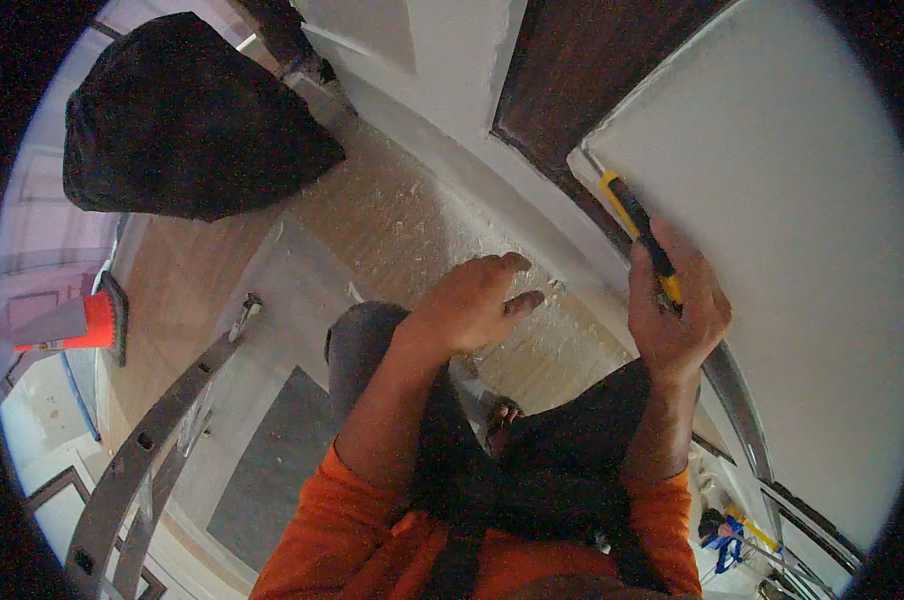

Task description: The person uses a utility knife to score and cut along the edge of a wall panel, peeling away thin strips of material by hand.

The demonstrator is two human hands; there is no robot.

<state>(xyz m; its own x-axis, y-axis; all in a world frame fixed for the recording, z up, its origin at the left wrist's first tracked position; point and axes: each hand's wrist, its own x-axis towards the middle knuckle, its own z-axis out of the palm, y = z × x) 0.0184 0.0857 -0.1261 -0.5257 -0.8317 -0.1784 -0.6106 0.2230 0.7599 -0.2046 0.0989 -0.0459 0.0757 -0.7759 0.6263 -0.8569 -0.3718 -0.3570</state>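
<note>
Head view: I find the right hand [684, 325] clasped around a yellow-and-black utility knife [632, 212] at the corner of the white panel [772, 240], the left hand [472, 308] empty with fingers parted, and judge that uneven pressure could skid it, scoring the dark wood trim [582, 75].

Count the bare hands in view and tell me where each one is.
2. The left hand is near the centre, over the dusty floor, thumb and fingers apart. The right hand is right of it, gripping a yellow-and-black knife.
</note>
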